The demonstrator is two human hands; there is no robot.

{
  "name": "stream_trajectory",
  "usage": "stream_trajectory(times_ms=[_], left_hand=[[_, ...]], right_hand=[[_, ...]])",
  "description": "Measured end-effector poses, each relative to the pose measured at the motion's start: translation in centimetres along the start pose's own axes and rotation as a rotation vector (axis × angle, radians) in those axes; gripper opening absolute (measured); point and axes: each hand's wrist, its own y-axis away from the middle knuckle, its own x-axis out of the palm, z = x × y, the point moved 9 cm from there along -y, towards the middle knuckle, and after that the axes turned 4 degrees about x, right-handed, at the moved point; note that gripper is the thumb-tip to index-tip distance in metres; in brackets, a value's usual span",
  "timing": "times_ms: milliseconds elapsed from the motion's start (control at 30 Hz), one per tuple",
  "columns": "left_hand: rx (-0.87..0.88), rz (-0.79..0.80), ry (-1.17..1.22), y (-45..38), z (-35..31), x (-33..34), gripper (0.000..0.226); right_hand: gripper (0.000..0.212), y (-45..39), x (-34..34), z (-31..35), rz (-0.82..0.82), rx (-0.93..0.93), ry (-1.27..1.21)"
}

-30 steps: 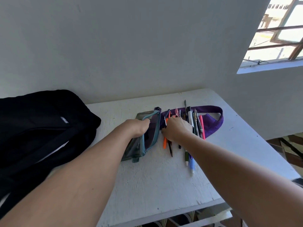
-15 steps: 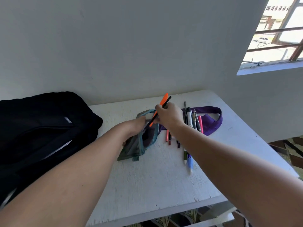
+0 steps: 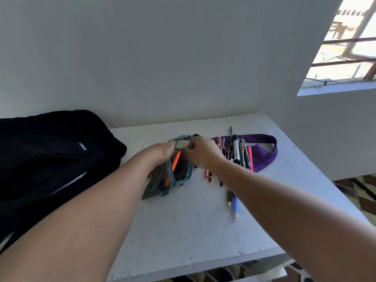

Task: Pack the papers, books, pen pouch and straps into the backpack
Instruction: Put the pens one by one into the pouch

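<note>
The soft black fabric backpack (image 3: 50,159) lies at the left of the white painted surface (image 3: 193,231), under a plain pale wall and a barred window. My left grip (image 3: 160,152) holds the teal see-through pen pouch (image 3: 173,174) open; my right grip (image 3: 200,152) is curled at its mouth, contents hidden. I judge I'm filling it; next, the loose pens (image 3: 238,155) on the purple strap (image 3: 264,157).

On the white worktop (image 3: 183,231) the left hand (image 3: 162,152) grips the rim of the teal pen pouch (image 3: 179,176), which holds an orange pen (image 3: 173,167), the right hand (image 3: 203,153) pinches at its mouth, loose pens (image 3: 236,153) lie across a purple strap (image 3: 266,157), and a black backpack (image 3: 50,155) sits left.
</note>
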Motion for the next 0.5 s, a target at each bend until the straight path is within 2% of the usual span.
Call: stream_trajectory(times_ms=[133, 333, 500], left_hand=[[-0.01, 0.037, 0.001, 0.0, -0.1, 0.0, 0.068], [-0.027, 0.057, -0.02, -0.6, 0.5, 0.0, 0.07], [-0.001, 0.042, -0.036, -1.1, 0.1, -0.1, 0.069]], right_hand=[[0.021, -1.5, -1.7, -4.4, -0.034, 0.098, 0.171], [0.047, -2.1, -1.4, -6.5, -0.046, 0.162, 0.306], [0.051, -2.6, -0.5, -5.5, -0.052, 0.174, 0.352]])
